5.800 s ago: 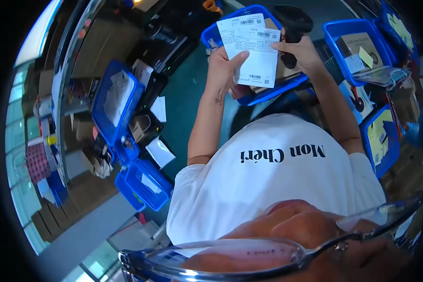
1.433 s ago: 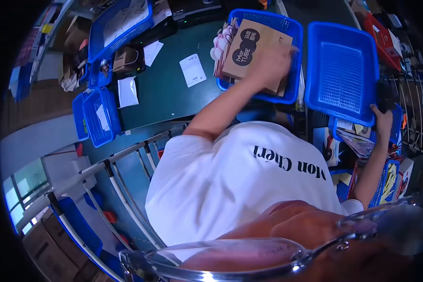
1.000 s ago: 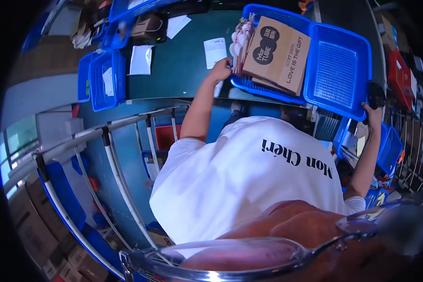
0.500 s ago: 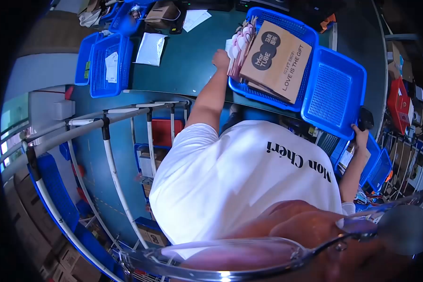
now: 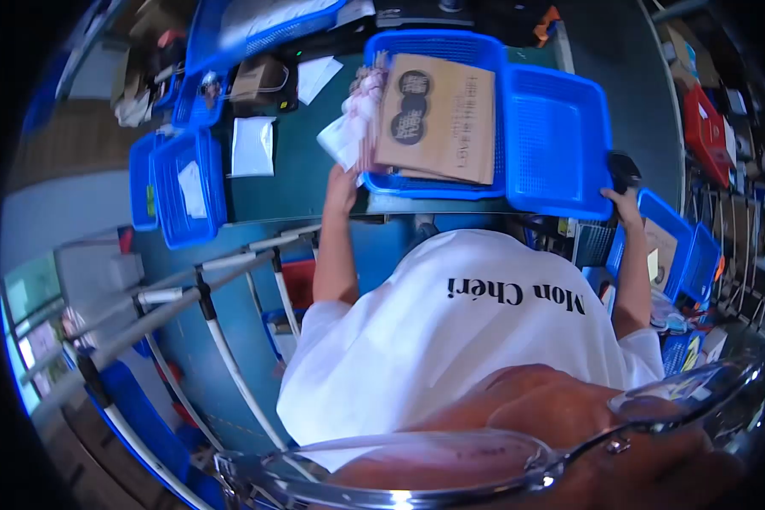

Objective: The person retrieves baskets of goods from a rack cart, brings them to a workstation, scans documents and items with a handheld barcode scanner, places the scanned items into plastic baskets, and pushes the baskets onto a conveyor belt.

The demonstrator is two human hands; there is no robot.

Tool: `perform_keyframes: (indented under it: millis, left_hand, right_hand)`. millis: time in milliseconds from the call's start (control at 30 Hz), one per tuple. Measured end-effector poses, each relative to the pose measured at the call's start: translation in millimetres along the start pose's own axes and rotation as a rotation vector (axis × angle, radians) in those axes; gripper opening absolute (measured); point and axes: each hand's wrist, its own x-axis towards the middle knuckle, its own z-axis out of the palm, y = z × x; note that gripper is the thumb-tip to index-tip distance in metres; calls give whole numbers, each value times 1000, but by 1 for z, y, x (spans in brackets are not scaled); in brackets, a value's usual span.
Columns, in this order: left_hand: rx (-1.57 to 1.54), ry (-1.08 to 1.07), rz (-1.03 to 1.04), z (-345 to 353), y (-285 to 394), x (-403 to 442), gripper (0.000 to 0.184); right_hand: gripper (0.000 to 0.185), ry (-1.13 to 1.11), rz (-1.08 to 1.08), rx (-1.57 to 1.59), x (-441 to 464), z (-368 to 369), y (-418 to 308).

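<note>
Closed at its near right corner, our right hand [image 5: 624, 206] grips the second basket [image 5: 558, 140], thumb at the rim and the other fingers mostly hidden, with a black handheld device [image 5: 625, 169] right beside the hand. Our left hand [image 5: 342, 187] is raised at the near end of a pink and white bundle [image 5: 365, 115], just below a tilted white slip [image 5: 339, 142]; blur and overlap keep us from telling how far its fingers are open or whether they have hold of either. We see the bundle along the left side of the first basket [image 5: 436, 194], beside flat brown cardboard [image 5: 442, 119] with dark round prints, which lies in that basket. Both blue baskets are side by side, the first on the dark green table [image 5: 293, 187], the second to its right. Farther left on the table, we have a white packet [image 5: 252, 146] near the front edge and white papers [image 5: 317, 78] behind it. Two small blue bins [image 5: 189, 191] are left of the packet, the larger one with white paper inside.
</note>
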Motion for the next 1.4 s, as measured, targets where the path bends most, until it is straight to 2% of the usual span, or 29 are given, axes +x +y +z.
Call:
perform_keyframes:
  millis: [67,100,133,167,200,267,333,367,400,467,500,533,567,600,633,667,733,800,867,900,933,1033,1067,1133,1200,1233,1267,1333,1400]
  left_hand:
    - [73,99,-30,-47,8,-13,38]
    - [277,184,75,-36,43,-38,36]
    - [440,333,231,-75,43,-34,33]
    - [510,587,378,-92,58,-37,31]
    - [528,673,511,-83,89,-51,30]
    - [342,556,638,-40,147,-81,30]
    - [391,523,694,17,175,-97,33]
    - [351,389,673,45,177,-100,34]
    - [310,257,656,71,171,-101,36]
    - [200,67,445,139,129,-93,41]
    - [442,183,314,191,106,-97,45]
    - [66,-51,217,215,55,-71,46]
    - [-67,-218,160,254,26,-64,45]
    - [-72,-206,107,274,-11,-48,42]
    - [37,-112,103,283,-48,-27,40]
    - [138,-20,109,284,-79,-1,38]
    - [925,146,424,247,-129,46,36]
    - [1137,132,468,235,-125,35,37]
    - [1192,214,620,185,-163,56,41]
    - [1153,282,694,171,-169,53,37]
    - [1090,218,456,164,-153,39,40]
    - [1315,393,323,144,-126,8,31]
    - [1313,402,335,145,-118,10,31]
    - [1289,41,410,148,-107,1,27]
    - [1254,22,373,168,-104,14,25]
    - [1153,55,533,174,-109,17,34]
    - [1235,93,527,185,-106,16,52]
    - [1563,-13,938,216,-40,-18,64]
    - [1686,27,805,199,-8,-28,65]
  right_hand:
    - [58,6,12,64,6,38,-3]
    - [54,41,12,69,10,56,0]
    - [49,75,11,74,12,70,3]
    - [51,106,33,53,14,81,1]
    - [52,134,60,32,13,85,3]
    - [52,147,44,132,10,74,18]
    - [55,204,1,103,9,49,25]
    - [47,273,-51,56,19,31,46]
    - [47,278,-69,66,22,16,48]
    - [36,257,-121,-506,27,-8,46]
    - [38,298,-51,-624,28,-13,42]
    - [38,299,-61,-616,33,-17,41]
    - [37,360,-110,-724,36,-19,45]
    - [37,416,-149,-832,33,-18,53]
    - [34,391,-71,-799,22,-15,38]
    - [34,387,-75,-796,21,-15,34]
    - [32,349,-29,-854,13,-16,30]
    - [30,336,-33,-869,7,-13,20]
    - [29,361,-24,-885,13,-16,27]
    - [28,409,-76,-881,14,-14,26]
    - [28,388,-83,-881,16,-12,20]
    - [30,391,-120,-823,27,-6,14]
    - [30,393,-133,-817,36,-5,11]
    - [34,364,-155,-788,45,-1,21]
    - [37,334,-213,-777,51,9,24]
    - [38,357,-217,-746,51,16,17]
    - [39,380,-219,-716,49,23,11]
    - [40,369,-173,-740,53,29,4]
    - [41,348,-123,-791,49,27,11]
